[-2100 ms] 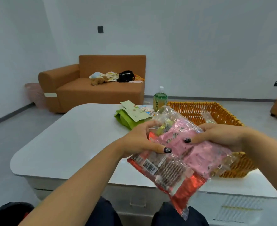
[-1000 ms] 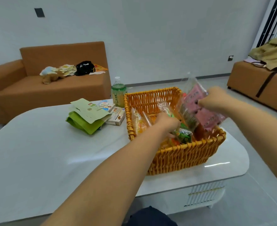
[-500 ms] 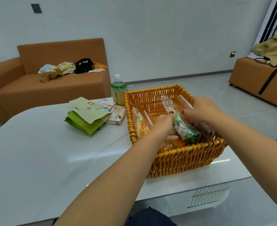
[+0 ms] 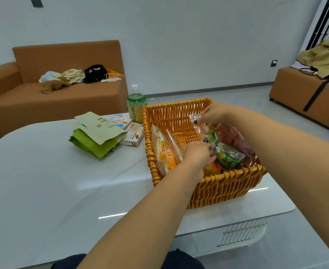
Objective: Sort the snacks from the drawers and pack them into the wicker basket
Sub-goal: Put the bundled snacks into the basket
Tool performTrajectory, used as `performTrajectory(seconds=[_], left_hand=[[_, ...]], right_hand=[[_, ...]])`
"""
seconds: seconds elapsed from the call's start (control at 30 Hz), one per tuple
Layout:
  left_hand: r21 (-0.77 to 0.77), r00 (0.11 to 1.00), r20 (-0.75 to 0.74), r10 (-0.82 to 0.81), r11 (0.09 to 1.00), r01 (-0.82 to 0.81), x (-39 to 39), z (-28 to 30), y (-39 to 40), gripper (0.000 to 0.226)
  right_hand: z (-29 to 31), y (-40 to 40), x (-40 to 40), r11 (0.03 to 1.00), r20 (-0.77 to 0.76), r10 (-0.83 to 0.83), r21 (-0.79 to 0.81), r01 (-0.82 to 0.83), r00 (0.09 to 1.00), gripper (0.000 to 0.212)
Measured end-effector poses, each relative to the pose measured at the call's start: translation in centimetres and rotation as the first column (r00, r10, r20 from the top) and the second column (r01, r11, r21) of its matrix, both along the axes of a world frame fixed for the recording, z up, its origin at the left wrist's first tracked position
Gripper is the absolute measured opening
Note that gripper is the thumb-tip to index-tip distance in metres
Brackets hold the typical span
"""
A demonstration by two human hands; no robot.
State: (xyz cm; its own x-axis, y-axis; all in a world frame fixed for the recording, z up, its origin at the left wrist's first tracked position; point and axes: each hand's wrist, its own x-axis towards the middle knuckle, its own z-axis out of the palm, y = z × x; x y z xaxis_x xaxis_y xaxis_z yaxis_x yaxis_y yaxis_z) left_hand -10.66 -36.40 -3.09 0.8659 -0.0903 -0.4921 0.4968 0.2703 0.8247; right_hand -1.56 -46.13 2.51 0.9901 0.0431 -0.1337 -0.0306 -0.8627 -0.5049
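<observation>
An orange wicker basket stands on the right half of the white table. Inside it, two clear bags with orange snacks stand against the left wall. A clear bag of green-wrapped snacks leans in the near right part, with a pink packet behind it. My left hand pinches the green snack bag at its lower left side. My right hand pinches the top edge of that same bag above the basket.
A green paper bag, small snack boxes and a green drink bottle lie left of the basket. An orange sofa with clutter stands behind the table. Another orange seat with clothes is at the right.
Both hands carried the snack bags from my lap to the basket and lowered them in. The pink packet now lies inside; the right hand has risen to the green bag's top edge.
</observation>
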Motion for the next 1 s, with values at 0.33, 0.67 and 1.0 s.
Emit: performTrajectory(seconds=[0.33, 0.67, 1.0], left_hand=[[0.044, 0.994, -0.083, -0.077, 0.996, 0.081, 0.8, -0.2, -0.1, 0.026], [0.285, 0.974, -0.001, -0.226, 0.934, 0.217, 2.5, -0.2, -0.1, 0.028], [0.942, 0.424, 0.136, -0.896, -0.015, -0.335, 7.9, 2.4, 1.6, 0.088]], right_hand=[[-2.7, -0.4, 0.5, 0.984, 0.187, -0.106, -0.122, 0.13, 0.977, 0.025], [-2.7, -2.6, -10.1, 0.982, 0.302, -0.092, -0.127, 0.136, 0.949, 0.022], [-4.6, -2.6, -10.4, 0.964, 0.377, -0.123, -0.175, 0.201, 0.918, 0.034]])
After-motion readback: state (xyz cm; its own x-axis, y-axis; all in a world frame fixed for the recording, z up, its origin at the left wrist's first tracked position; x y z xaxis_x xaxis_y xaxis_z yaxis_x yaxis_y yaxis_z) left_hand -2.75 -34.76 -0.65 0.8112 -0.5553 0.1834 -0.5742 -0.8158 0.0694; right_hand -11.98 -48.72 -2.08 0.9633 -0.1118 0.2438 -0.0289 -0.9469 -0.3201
